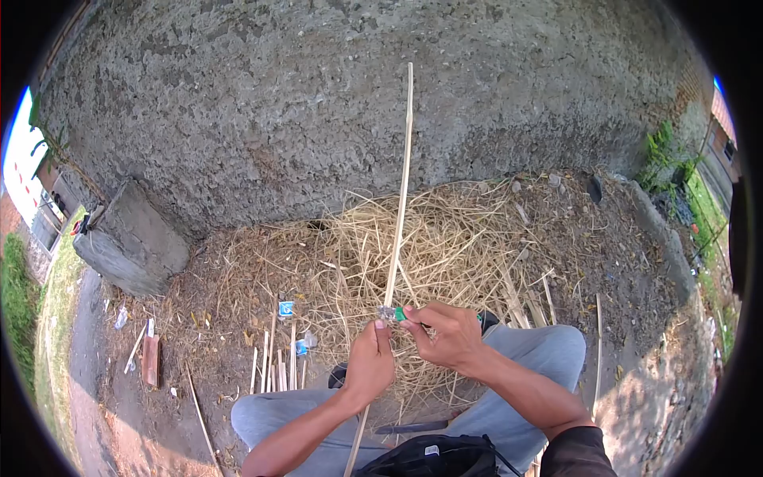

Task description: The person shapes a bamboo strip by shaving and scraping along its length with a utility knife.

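Note:
A long, pale strip (404, 179), which looks like split bamboo, stands nearly upright in front of me and runs down past my lap. My left hand (372, 358) is closed around its lower part, thumb pointing up. Just above that thumb, my right hand (445, 332) pinches a small green-handled tool (400, 314). The tool's greyish metal end (385, 312) touches or crosses the strip; its exact shape is too small to make out. Under both hands lies a heap of pale shavings (429, 246).
A rough grey wall (334, 103) rises behind the heap. At left stand a concrete block (139, 238) and a reddish brick-like piece (150, 360). Several cut strips (274, 358) lie by my left knee, near a blue-and-white packet (286, 308). A black bag (433, 457) rests at my lap.

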### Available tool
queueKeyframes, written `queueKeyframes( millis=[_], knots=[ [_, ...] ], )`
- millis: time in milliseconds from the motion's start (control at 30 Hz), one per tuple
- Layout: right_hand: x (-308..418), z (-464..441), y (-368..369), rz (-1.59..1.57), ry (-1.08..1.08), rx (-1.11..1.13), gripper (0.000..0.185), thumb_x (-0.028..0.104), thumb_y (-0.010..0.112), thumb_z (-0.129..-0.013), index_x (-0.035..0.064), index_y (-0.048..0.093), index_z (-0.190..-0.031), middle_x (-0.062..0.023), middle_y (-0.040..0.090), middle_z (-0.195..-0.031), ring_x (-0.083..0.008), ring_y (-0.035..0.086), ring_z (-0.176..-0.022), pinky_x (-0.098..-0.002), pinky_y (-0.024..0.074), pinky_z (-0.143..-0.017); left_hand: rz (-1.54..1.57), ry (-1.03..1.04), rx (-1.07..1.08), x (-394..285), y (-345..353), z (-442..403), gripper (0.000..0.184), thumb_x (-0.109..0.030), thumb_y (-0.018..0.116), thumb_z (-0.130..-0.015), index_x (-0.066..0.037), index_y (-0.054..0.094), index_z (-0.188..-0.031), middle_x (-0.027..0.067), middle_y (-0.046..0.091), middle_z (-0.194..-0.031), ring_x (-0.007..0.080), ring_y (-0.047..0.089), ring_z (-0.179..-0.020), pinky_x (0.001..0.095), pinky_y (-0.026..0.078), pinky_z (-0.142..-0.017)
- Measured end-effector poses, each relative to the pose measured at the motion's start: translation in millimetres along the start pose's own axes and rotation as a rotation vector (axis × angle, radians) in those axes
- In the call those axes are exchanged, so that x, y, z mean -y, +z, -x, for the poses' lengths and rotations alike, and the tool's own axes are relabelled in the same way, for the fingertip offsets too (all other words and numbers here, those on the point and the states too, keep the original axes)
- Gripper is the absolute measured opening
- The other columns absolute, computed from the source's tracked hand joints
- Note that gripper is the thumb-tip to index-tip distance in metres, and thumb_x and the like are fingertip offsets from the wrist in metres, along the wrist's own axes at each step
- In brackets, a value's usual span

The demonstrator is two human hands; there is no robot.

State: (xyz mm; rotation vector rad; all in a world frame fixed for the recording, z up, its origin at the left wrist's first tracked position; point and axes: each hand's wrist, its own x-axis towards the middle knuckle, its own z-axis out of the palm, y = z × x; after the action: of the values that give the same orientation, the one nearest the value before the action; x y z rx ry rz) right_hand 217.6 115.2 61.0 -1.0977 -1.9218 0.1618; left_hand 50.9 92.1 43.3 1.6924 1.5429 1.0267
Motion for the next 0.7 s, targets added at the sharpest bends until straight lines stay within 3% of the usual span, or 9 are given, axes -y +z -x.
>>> queueKeyframes(
  millis=[200,267,367,600,667,700],
  knots=[
    [-6.3,-1.6,4.7,0.018,-0.017,-0.044,0.009,0.017,0.075,-0.080,0.0101,0.072,-0.085,-0.0036,0.063,-0.066,-0.0213,0.059,-0.050,-0.0327,0.0414,-0.041,0.145,-0.014,0.053,2.8,0.4,-7.1,0.037,-0.028,0.032,-0.107,-0.005,0.047,-0.083,0.0001,0.040,-0.059,0.0107,0.040,-0.048,0.0297,0.036,-0.046],
    [-8.8,-3.0,5.9,0.022,-0.026,-0.066,0.009,0.017,0.075,-0.081,0.0102,0.072,-0.085,-0.0032,0.063,-0.066,-0.0212,0.059,-0.050,-0.0327,0.0419,-0.041,0.714,-0.482,0.201,-25.1,-9.8,-7.8,0.033,-0.030,0.033,-0.107,-0.008,0.045,-0.086,-0.0041,0.034,-0.059,0.0074,0.033,-0.046,0.0256,0.033,-0.043],
    [-9.4,-3.7,4.8,0.078,-0.055,-0.031,0.010,0.019,0.075,-0.081,0.0105,0.072,-0.086,-0.0027,0.063,-0.067,-0.0210,0.059,-0.050,-0.0330,0.0428,-0.042,0.817,-0.535,0.227,-18.2,-8.1,-9.0,0.031,-0.031,0.034,-0.107,-0.009,0.043,-0.088,-0.0049,0.029,-0.059,0.0068,0.028,-0.044,0.0250,0.030,-0.041],
    [-4.8,0.2,-5.2,0.017,-0.057,-0.012,0.013,0.017,0.076,-0.080,0.0083,0.071,-0.089,-0.0039,0.064,-0.070,-0.0201,0.060,-0.051,-0.0321,0.0425,-0.041,0.630,-0.391,0.163,-1.7,3.2,-4.2,0.033,-0.031,0.033,-0.107,-0.008,0.045,-0.086,-0.0048,0.031,-0.060,0.0064,0.029,-0.046,0.0242,0.031,-0.043],
    [-1.5,-0.9,-9.3,0.004,-0.056,-0.018,0.014,0.016,0.076,-0.080,0.0075,0.071,-0.090,-0.0043,0.064,-0.070,-0.0200,0.060,-0.051,-0.0315,0.0423,-0.041,0.378,-0.104,0.085,4.0,4.7,-6.0,0.025,-0.024,0.044,-0.104,-0.006,0.046,-0.087,-0.0043,0.034,-0.060,0.0074,0.032,-0.047,0.0261,0.034,-0.045],
    [-0.1,-1.6,-10.9,0.008,-0.064,-0.026,0.013,0.015,0.076,-0.080,0.0071,0.071,-0.089,-0.0045,0.064,-0.070,-0.0199,0.061,-0.052,-0.0312,0.0421,-0.040,0.377,-0.102,0.086,5.5,5.1,-3.9,0.025,-0.024,0.044,-0.104,-0.006,0.046,-0.087,-0.0043,0.034,-0.060,0.0074,0.032,-0.047,0.0261,0.034,-0.045]
  ],
)
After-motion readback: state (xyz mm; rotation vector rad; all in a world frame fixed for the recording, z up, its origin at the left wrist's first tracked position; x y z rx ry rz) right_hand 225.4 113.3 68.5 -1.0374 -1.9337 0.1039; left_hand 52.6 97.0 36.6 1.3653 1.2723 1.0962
